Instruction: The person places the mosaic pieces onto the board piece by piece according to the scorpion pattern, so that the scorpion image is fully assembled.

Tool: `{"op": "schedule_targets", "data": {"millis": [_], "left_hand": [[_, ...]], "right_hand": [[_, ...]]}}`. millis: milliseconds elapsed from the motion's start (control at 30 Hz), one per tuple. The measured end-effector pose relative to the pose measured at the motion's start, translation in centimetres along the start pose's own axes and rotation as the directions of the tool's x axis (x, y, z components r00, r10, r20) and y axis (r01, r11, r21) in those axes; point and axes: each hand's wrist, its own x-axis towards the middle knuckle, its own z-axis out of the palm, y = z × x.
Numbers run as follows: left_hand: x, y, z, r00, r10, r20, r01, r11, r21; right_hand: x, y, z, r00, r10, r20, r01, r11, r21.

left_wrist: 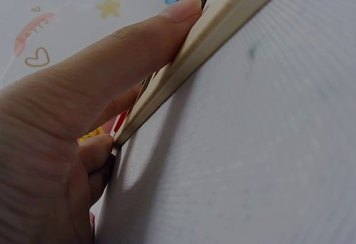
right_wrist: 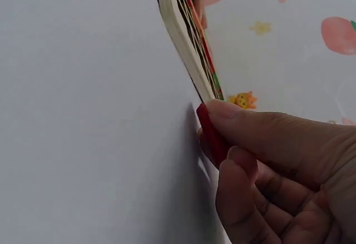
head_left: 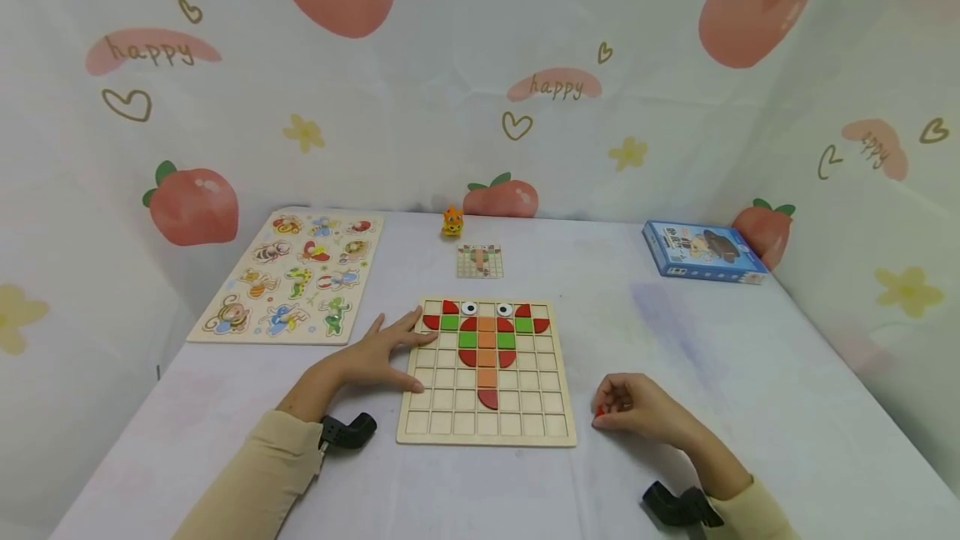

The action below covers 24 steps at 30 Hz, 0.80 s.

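A wooden grid board (head_left: pixel 533 425) lies flat in the middle of the table. On it sit red quarter-round pieces (head_left: pixel 488 399), green squares (head_left: pixel 468 340), a column of orange squares (head_left: pixel 487 377) and two round eye pieces (head_left: pixel 468 308). My left hand (head_left: pixel 375 357) rests against the board's left side, its thumb and spread fingers touching the edge and overlapping the rim. Right of the board, my right hand (head_left: pixel 641 408) pinches a small red piece (right_wrist: pixel 211 132) between thumb and fingers, just above the table. The fingers cover much of that piece, so its full outline is hidden.
Behind the board lie a small pattern card (head_left: pixel 480 262) and an orange-yellow animal figure (head_left: pixel 452 222). A wooden picture puzzle board (head_left: pixel 247 261) lies at the back left, a blue box (head_left: pixel 705 252) at the back right. A printed curtain (head_left: pixel 435 107) hangs behind the table.
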Motion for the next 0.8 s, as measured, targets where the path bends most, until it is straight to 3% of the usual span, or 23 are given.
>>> {"op": "schedule_targets", "data": {"millis": [467, 800], "left_hand": [[-0.1, -0.1, 0.2, 1.000, -0.009, 0.006, 0.009, 1.000, 0.008], [-0.1, 0.1, 0.0, 1.000, -0.001, -0.001, 0.001, 1.000, 0.008]], "right_hand": [[2.5, -2.0, 0.3, 0.995, -0.091, 0.038, 0.091, 0.996, -0.010], [5.6, -4.0, 2.0, 0.995, -0.084, 0.062, 0.083, 0.996, 0.014]]}}
